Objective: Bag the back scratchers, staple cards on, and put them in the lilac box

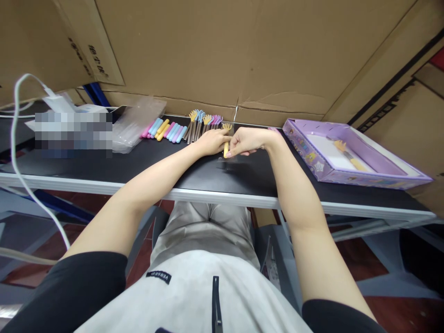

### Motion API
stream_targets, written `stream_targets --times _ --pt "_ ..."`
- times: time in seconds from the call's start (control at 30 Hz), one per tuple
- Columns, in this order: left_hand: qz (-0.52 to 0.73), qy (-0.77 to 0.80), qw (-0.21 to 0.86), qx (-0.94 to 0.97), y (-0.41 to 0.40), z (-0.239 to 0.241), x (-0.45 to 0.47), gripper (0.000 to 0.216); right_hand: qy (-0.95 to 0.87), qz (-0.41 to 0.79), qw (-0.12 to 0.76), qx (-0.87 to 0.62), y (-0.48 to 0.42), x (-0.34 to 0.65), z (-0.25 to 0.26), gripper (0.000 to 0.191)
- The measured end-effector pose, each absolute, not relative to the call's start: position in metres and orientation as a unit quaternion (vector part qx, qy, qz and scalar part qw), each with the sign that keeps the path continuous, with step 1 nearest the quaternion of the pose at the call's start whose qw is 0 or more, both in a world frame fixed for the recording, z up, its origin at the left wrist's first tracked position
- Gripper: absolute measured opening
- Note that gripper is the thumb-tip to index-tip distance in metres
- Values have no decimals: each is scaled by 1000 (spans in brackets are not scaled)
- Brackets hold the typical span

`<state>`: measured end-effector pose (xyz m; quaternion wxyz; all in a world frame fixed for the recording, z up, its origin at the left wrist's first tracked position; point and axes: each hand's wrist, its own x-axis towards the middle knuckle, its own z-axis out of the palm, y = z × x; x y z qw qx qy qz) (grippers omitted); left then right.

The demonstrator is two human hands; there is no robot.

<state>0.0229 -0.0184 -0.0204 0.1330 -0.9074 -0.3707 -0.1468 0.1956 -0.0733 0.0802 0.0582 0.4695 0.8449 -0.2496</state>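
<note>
Both hands meet at the middle of the black table (104,169). My right hand (247,140) is closed in a pinch on a small yellow-handled back scratcher (226,138) whose claw head points away from me. My left hand (211,141) rests beside it with fingers touching the same scratcher's shaft. Just beyond the hands lies a row of several scratchers (203,122) with yellow, blue and pink claw heads. Left of them lies a bunch of pink, blue and yellow handles (165,130).
An open purple box (347,173) at the right holds a white insert and one yellow scratcher (348,155). Clear plastic bags (137,122) lie at the left, near a white charger and cable (21,152). Cardboard walls stand behind the table.
</note>
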Motion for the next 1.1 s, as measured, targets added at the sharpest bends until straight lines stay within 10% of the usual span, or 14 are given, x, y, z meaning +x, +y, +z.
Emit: stream_targets --times 0.9,1.1 --pt "-102 -385 -63 -915 -24 -4 18 50 850 -212 94 473 -73 183 69 23" --pt "-96 -367 -81 -922 -17 -4 12 69 819 -250 -38 514 -54 208 75 13"
